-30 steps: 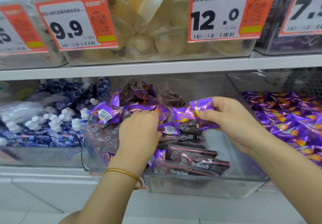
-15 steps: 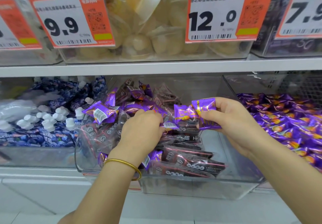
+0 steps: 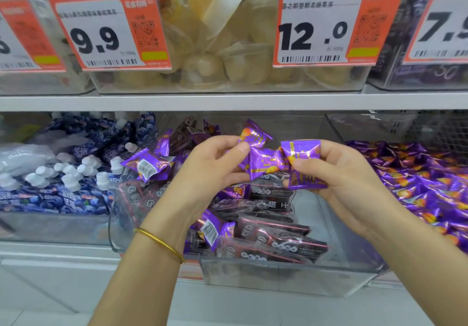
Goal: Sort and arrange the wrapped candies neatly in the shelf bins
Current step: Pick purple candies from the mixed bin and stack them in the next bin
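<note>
**Purple candies pinched over the middle bin**

The shelf [image 3: 228, 102] runs above both grips. Directly beneath them sits the clear middle bin [image 3: 278, 280], where dark packets [image 3: 273, 239] lie mixed with a few purple ones. The right bin [image 3: 367, 125], beside the right grip, is heaped with purple sweets [image 3: 417, 181]. The left bin [image 3: 50, 227], past the left grip, holds blue pouches [image 3: 76, 199].

The left grip [image 3: 210, 171] and right grip [image 3: 349, 181] hover near each other above the middle bin, and the held candies [image 3: 266, 163] bridge the gap between them. The left thumb and fingers pinch one end of that cluster. The right grip curls round the other end, with one wrapper above its thumb and one below.

A loose candy [image 3: 149, 166] lies just left of the left grip. A bracelet [image 3: 162, 243] circles the left wrist.
</note>
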Demonstrator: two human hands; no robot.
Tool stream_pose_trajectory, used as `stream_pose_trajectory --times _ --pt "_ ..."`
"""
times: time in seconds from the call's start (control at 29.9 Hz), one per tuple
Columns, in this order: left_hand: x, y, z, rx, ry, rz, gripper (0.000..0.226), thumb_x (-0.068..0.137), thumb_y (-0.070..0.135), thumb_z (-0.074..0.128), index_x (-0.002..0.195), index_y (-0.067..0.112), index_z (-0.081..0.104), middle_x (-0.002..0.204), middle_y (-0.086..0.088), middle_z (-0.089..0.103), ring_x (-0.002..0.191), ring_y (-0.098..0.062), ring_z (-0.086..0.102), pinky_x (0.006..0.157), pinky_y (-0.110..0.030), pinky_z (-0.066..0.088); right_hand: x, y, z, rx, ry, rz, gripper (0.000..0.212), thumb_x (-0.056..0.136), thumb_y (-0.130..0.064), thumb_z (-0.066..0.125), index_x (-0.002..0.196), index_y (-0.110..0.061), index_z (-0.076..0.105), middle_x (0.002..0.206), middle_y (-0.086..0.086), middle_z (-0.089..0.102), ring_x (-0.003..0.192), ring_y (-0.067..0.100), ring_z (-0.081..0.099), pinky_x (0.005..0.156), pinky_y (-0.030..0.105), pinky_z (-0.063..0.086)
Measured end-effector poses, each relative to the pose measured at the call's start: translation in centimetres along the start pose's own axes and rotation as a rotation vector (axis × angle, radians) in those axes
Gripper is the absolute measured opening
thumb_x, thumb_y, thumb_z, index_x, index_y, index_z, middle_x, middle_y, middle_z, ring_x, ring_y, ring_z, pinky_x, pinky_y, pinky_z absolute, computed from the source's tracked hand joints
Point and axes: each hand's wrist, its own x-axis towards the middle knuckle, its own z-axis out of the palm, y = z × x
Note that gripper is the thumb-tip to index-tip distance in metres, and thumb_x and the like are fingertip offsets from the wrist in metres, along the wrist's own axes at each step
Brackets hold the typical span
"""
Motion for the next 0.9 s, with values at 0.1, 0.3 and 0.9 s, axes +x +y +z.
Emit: stream_pose_trajectory --times 0.1,0.3,0.9 --pt "0.4 -0.6 -0.2 0.061 0.031 -0.006 0.023 0.092 0.008 0.054 0.113 0.005 0.062 0.098 -0.016 0.068 0.066 -0.013 0.064 0.063 -0.022 0.053 0.0 0.1 -0.1 0.003 0.002 0.004 0.018 0.082 0.006 0.058 0.100 0.012 0.060 0.089 0.021 0.067 0.063 0.018 0.064 0.076 0.037 0.055" --pt "0.1 -0.5 0.0 0.100 0.019 -0.035 0.029 0.094 0.001 0.049 0.120 0.011 0.055 0.097 -0.014 0.064 0.072 -0.023 0.066 0.061 -0.030 0.059 0.0 -0.4 -0.1 0.046 -0.010 -0.036 0.024 0.068 -0.005 0.066 0.092 -0.001 0.067 0.084 0.013 0.070 0.073 0.020 0.063 0.069 0.029 0.055" --pt "-0.7 -1.3 1.9 0.012 -0.097 -0.070 0.023 0.094 0.011 0.053 0.117 0.011 0.055 0.089 -0.012 0.062 0.068 -0.015 0.063 0.062 -0.030 0.058 -0.6 -1.5 -0.8 -0.087 -0.095 -0.202 0.036 0.061 -0.014 0.081 0.092 -0.013 0.063 0.076 0.003 0.071 0.063 0.013 0.065 0.059 0.021 0.051"
